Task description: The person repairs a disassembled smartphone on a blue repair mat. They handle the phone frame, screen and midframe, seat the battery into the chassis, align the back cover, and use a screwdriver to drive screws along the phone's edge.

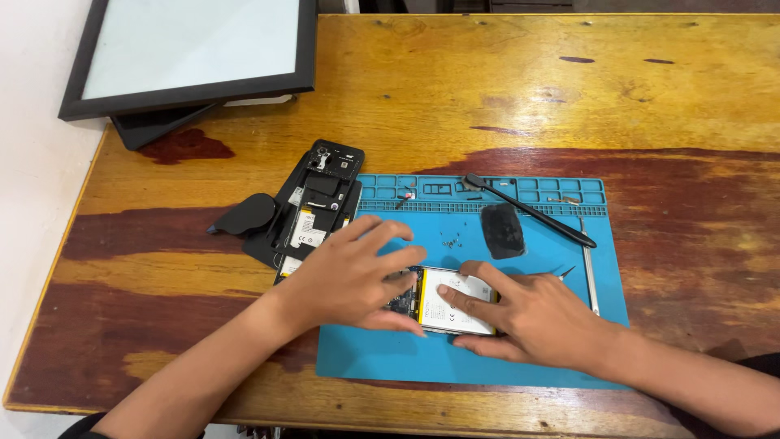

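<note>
An opened phone (445,302) with a white battery lies on the blue work mat (455,358). My left hand (349,276) rests on its left end, fingers spread over the circuit board part. My right hand (528,313) lies on its right end, fingertips pressing on the battery. Both hands are flat on the phone, and most of its body is hidden beneath them.
A second dismantled phone (315,213) and a black oval piece (248,215) lie left of the mat. On the mat are a black spudger (532,211), a dark patch (502,230), tweezers (588,268) and small screws (451,241). A framed panel (191,49) sits at the table's far left corner.
</note>
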Action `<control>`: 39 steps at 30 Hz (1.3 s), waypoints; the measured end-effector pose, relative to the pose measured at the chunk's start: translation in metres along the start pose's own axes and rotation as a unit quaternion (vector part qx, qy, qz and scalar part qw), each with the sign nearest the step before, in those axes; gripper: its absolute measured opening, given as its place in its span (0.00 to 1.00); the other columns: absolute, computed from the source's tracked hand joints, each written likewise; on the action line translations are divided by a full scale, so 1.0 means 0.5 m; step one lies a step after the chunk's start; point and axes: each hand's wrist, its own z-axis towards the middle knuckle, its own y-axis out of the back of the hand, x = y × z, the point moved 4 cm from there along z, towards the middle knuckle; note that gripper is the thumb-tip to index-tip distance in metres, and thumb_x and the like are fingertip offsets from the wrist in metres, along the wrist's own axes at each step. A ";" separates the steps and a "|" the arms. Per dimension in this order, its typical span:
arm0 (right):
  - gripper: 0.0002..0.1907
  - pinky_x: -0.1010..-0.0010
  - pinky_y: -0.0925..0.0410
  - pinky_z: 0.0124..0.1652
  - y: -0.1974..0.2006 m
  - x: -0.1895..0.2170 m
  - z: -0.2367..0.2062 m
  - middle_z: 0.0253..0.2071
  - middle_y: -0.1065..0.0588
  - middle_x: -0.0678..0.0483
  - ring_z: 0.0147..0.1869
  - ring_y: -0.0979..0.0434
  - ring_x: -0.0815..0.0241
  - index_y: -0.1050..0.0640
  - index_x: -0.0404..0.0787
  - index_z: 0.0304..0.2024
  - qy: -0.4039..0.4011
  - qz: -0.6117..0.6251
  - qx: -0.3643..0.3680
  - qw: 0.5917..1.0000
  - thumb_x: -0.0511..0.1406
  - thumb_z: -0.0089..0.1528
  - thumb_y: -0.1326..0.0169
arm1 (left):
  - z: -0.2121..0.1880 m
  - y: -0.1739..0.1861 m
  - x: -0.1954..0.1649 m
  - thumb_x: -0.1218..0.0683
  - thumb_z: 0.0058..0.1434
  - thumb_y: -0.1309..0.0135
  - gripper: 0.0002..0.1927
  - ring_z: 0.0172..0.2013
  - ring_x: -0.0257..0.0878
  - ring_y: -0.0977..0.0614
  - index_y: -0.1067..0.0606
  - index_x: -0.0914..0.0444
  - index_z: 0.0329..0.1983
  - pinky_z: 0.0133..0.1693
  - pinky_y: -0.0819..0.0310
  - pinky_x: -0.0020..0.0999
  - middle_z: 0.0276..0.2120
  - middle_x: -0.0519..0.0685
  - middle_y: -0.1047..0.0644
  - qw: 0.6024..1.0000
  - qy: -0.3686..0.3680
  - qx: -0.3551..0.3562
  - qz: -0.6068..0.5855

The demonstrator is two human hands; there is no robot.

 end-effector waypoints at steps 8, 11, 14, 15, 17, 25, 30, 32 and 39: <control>0.35 0.61 0.27 0.22 -0.003 -0.017 -0.009 0.58 0.29 0.47 0.28 0.21 0.50 0.23 0.48 0.62 -0.011 0.002 0.022 1.000 0.52 0.55 0.37 | 0.005 -0.012 0.010 0.31 0.57 0.38 0.28 0.50 0.46 0.25 0.19 0.61 0.33 0.49 0.30 0.43 0.46 0.45 0.26 0.999 -0.003 -0.011 -0.032; 0.33 0.63 0.28 0.22 -0.003 -0.021 -0.011 0.58 0.27 0.50 0.28 0.20 0.54 0.23 0.45 0.61 0.017 0.015 0.007 1.000 0.51 0.56 0.38 | 0.009 -0.017 0.012 0.32 0.56 0.37 0.27 0.49 0.47 0.25 0.19 0.60 0.33 0.49 0.30 0.43 0.46 0.45 0.25 0.999 0.002 -0.011 -0.043; 0.30 0.64 0.28 0.20 -0.007 -0.014 -0.018 0.61 0.26 0.52 0.25 0.20 0.57 0.23 0.41 0.58 0.031 -0.017 -0.003 0.999 0.49 0.59 0.39 | 0.013 -0.018 0.013 0.32 0.55 0.36 0.27 0.49 0.47 0.25 0.18 0.60 0.33 0.48 0.30 0.43 0.44 0.45 0.25 0.998 0.014 -0.008 -0.059; 0.29 0.64 0.29 0.19 -0.010 -0.010 -0.020 0.63 0.26 0.53 0.23 0.20 0.58 0.23 0.39 0.57 0.028 -0.036 -0.005 0.999 0.48 0.59 0.39 | 0.016 -0.018 0.015 0.32 0.54 0.36 0.26 0.49 0.47 0.25 0.18 0.59 0.33 0.48 0.30 0.42 0.43 0.45 0.24 0.998 0.018 -0.006 -0.062; 0.29 0.64 0.29 0.19 -0.011 -0.006 -0.023 0.61 0.25 0.52 0.24 0.20 0.58 0.23 0.39 0.57 0.035 -0.044 -0.012 0.998 0.47 0.59 0.40 | 0.021 -0.015 0.016 0.31 0.53 0.35 0.27 0.49 0.47 0.24 0.18 0.59 0.32 0.47 0.31 0.42 0.42 0.45 0.24 0.998 0.018 0.000 -0.060; 0.28 0.63 0.28 0.21 -0.007 0.004 -0.036 0.62 0.26 0.49 0.27 0.19 0.56 0.23 0.37 0.56 0.039 -0.042 -0.018 0.998 0.47 0.60 0.41 | 0.035 0.010 -0.002 0.31 0.52 0.35 0.26 0.49 0.46 0.25 0.18 0.57 0.31 0.46 0.33 0.40 0.45 0.44 0.24 0.998 0.026 0.004 -0.048; 0.28 0.62 0.28 0.21 -0.002 0.001 -0.039 0.59 0.25 0.50 0.26 0.18 0.56 0.23 0.38 0.56 0.043 -0.020 -0.015 0.999 0.48 0.60 0.41 | 0.040 0.011 -0.013 0.28 0.48 0.37 0.28 0.50 0.47 0.27 0.18 0.57 0.30 0.47 0.34 0.42 0.52 0.46 0.27 0.999 0.024 0.026 -0.024; 0.28 0.62 0.27 0.23 0.000 0.000 -0.041 0.59 0.25 0.50 0.27 0.19 0.55 0.23 0.38 0.57 0.046 -0.022 -0.022 0.998 0.48 0.60 0.41 | 0.043 0.009 -0.012 0.28 0.46 0.38 0.29 0.51 0.47 0.28 0.17 0.56 0.32 0.48 0.34 0.42 0.54 0.46 0.28 0.999 0.026 0.028 -0.029; 0.29 0.61 0.27 0.23 -0.005 -0.008 -0.043 0.63 0.26 0.50 0.28 0.20 0.53 0.23 0.38 0.57 0.050 -0.030 0.006 0.998 0.49 0.60 0.42 | 0.036 0.002 0.003 0.27 0.40 0.39 0.32 0.55 0.52 0.28 0.17 0.55 0.35 0.50 0.32 0.46 0.61 0.49 0.30 0.998 0.006 0.039 -0.052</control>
